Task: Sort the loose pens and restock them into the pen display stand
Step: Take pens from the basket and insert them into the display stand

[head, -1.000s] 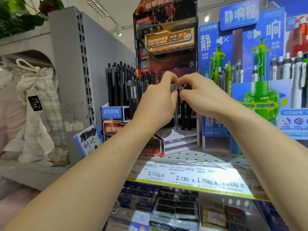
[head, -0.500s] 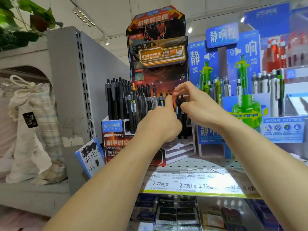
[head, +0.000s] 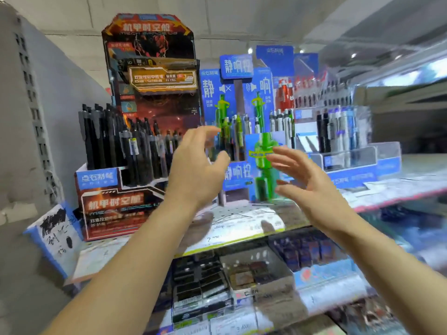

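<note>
While both hover before the shelf (head: pixel 242 213), left hand (head: pixel 196 175) and right hand (head: pixel 307 187) spread, seemingly empty through blur, black pens (head: pixel 121 143) upright in stand (head: pixel 108 201) near shelf's left end.

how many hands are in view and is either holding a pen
2. The left hand hangs in front of the red-and-black pen stand; the right hand is before the blue stand. Neither holds a pen.

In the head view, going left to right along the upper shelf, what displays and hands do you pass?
Handwritten sign → red-and-black pen display stand holding black pens → left hand → blue display with the green pen picture → right hand → clear tiered pen rack.
</note>
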A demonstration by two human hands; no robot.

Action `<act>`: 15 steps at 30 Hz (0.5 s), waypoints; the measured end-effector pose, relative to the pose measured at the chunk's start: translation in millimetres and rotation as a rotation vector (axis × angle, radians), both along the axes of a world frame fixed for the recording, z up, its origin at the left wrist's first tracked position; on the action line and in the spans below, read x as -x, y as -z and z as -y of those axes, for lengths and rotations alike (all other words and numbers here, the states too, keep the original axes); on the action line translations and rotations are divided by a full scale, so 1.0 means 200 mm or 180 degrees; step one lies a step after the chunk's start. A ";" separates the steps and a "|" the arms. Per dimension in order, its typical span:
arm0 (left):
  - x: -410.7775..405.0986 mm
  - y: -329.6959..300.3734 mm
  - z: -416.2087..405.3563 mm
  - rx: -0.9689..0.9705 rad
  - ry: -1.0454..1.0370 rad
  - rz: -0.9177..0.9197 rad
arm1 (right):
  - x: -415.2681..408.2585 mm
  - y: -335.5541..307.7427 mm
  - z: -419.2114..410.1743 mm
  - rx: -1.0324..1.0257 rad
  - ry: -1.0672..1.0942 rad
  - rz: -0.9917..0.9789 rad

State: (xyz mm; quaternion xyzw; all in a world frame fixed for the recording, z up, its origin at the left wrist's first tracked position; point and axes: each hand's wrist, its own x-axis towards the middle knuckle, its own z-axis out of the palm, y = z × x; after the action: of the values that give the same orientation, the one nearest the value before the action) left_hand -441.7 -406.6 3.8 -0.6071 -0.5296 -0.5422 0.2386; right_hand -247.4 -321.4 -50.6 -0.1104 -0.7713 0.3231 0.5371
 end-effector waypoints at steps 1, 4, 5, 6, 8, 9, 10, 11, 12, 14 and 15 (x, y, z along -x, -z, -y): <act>-0.08 0.05 -0.01 0.0089 0.0349 0.0161 | -0.10 0.03 -0.02 0.0050 0.0108 0.0022; -0.36 0.18 -0.13 0.0525 0.0987 0.0352 | -0.38 0.10 -0.09 0.0147 0.0470 0.0056; -0.46 0.21 -0.18 0.0628 0.1098 0.0337 | -0.48 0.11 -0.11 0.0172 0.0572 0.0068; -0.56 0.23 -0.24 0.0704 0.1212 0.0318 | -0.57 0.12 -0.13 0.0200 0.0671 0.0093; -0.78 0.25 -0.36 0.0868 0.1471 0.0237 | -0.77 0.13 -0.18 0.0247 0.0865 0.0160; -0.89 0.26 -0.42 0.0939 0.1578 0.0155 | -0.88 0.13 -0.21 0.0258 0.0958 0.0190; -1.01 0.26 -0.48 0.0988 0.1662 0.0069 | -0.99 0.13 -0.25 0.0260 0.1056 0.0221; -1.12 0.27 -0.54 0.1028 0.1732 0.0012 | -1.10 0.14 -0.28 0.0260 0.1161 0.0260; -1.24 0.27 -0.60 0.1070 0.1800 -0.0010 | -1.23 0.15 -0.32 0.0270 0.1285 0.0309; -1.48 0.28 -0.74 0.1165 0.1904 0.0000 | -1.49 0.16 -0.40 0.0319 0.1562 0.0409; -1.59 0.28 -0.81 0.1213 0.1945 0.0026 | -1.62 0.16 -0.43 0.0351 0.1692 0.0456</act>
State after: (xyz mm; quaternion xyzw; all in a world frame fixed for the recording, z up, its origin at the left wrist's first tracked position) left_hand -123.4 -245.5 -52.2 -0.7688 -0.4162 -0.4824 -0.0540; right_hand 75.8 -234.7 -83.5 -0.3604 -0.7326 0.2038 0.5403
